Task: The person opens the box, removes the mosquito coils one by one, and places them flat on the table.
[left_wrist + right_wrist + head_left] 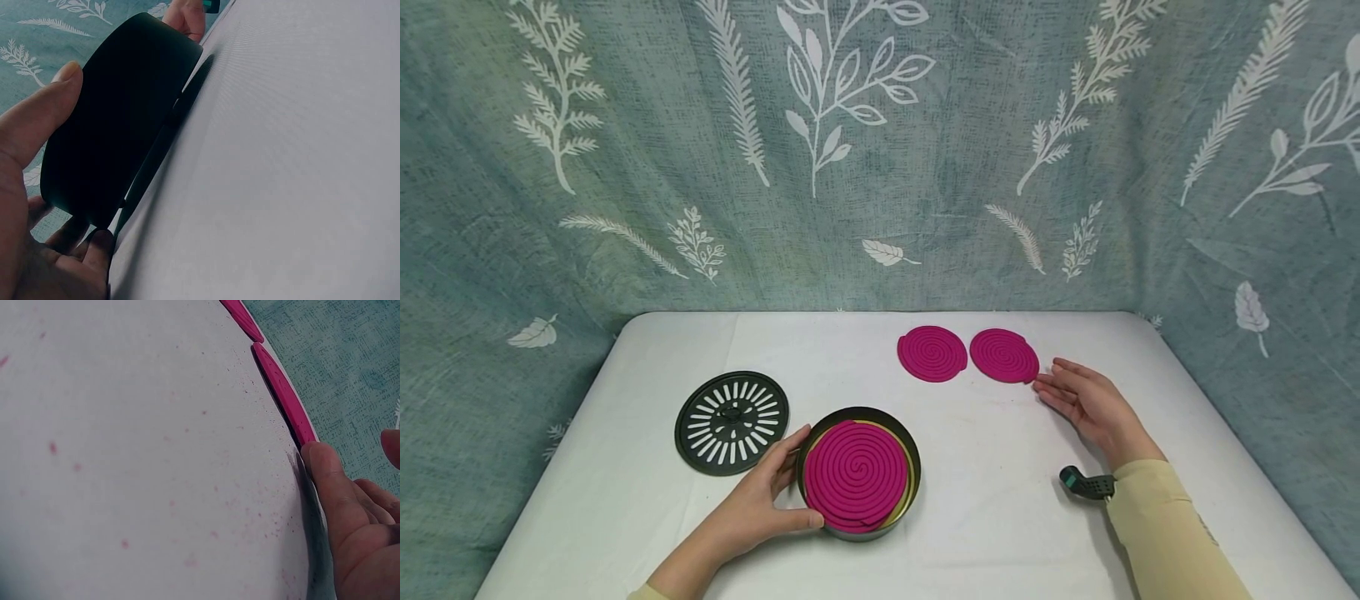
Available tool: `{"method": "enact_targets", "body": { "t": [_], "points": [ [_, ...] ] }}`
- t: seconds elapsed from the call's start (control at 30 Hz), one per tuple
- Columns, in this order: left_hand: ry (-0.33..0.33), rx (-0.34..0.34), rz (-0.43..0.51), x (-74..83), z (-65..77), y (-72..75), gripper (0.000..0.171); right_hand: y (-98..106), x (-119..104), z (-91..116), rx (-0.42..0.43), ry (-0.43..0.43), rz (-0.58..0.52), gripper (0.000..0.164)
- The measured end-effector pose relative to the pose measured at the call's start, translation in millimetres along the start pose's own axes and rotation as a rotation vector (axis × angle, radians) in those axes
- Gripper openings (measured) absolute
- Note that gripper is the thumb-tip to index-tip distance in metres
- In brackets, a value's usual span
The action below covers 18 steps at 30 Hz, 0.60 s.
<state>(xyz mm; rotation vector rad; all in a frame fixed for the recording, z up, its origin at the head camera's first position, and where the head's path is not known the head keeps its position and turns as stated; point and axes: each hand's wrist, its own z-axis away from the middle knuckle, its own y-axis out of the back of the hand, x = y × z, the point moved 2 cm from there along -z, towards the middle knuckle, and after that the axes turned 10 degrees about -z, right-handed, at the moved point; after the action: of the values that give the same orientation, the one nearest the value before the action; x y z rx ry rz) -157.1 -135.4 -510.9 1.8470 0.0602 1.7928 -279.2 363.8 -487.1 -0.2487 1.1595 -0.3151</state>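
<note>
A round dark tin (914,500) with a yellowish inside stands at the near middle of the table. Magenta mosquito coils (859,467) lie in it, the top one flat and nearly filling it. My left hand (760,504) holds the tin's left side, thumb at the near edge and fingers at the far edge; the left wrist view shows the dark tin wall (125,112) between them. Farther back, two more mosquito coils lie side by side, a left one (932,354) and a right one (1004,356). My right hand (1093,408) touches the right coil's edge with its fingertips, fingers loosely extended.
A black slotted lid (732,423) with a small central knob lies left of the tin. White cloth covers the table (985,500), and a green leaf-patterned curtain (880,233) hangs behind and along both sides. Pink specks (125,544) show in the right wrist view.
</note>
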Motion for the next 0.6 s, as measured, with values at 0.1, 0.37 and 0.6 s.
{"method": "enact_targets", "body": {
  "t": [0.1, 0.37, 0.6],
  "points": [
    [-0.010, -0.006, -0.004, -0.6, 0.1, -0.6, 0.114, 1, 1, 1, -0.006, 0.005, -0.008, 0.077],
    [-0.015, -0.013, -0.004, -0.7, 0.0, -0.8, 0.115, -4, 0, 6, -0.015, 0.012, 0.009, 0.076],
    [-0.023, -0.012, -0.005, -2.2, -0.1, -1.0, 0.114, -15, -1, 18, -0.057, 0.053, 0.047, 0.076]
  ]
}}
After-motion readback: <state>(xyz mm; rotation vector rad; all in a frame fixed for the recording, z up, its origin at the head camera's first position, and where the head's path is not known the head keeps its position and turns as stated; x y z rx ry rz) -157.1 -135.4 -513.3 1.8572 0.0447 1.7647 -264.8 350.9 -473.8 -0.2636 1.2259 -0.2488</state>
